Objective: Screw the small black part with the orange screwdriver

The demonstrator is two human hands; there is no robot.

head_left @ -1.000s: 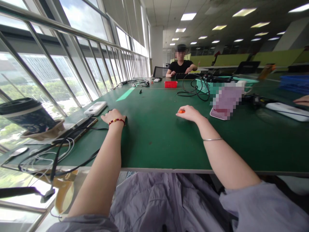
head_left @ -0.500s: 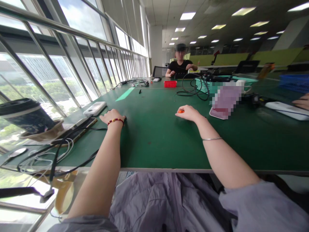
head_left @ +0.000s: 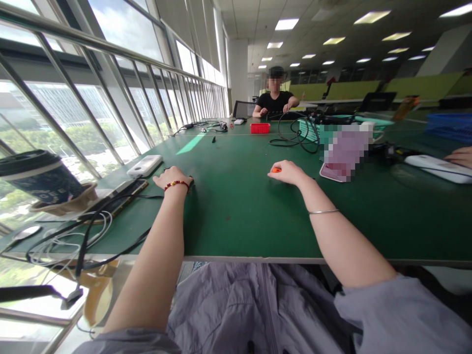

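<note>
My left hand (head_left: 173, 176) rests on the green table (head_left: 236, 211), fingers curled under, with a red bead bracelet at the wrist; a small dark thing peeks out at its right side and I cannot make it out. My right hand (head_left: 289, 173) lies further right, fingers closed around a small orange object (head_left: 276, 170) that touches the table. A thin metal bangle circles my right forearm. A white power bank (head_left: 145, 165) lies just left of my left hand.
A phone with cables (head_left: 114, 199) and a paper cup (head_left: 40, 177) sit at the left edge. A pink card (head_left: 332, 172) lies right of my right hand. Further off are a red tray (head_left: 260, 128), coiled black cables (head_left: 295, 135) and a person (head_left: 276, 98) seated at the far end.
My hands stay where they were. The person at the far end has lowered a raised hand back to the table.
</note>
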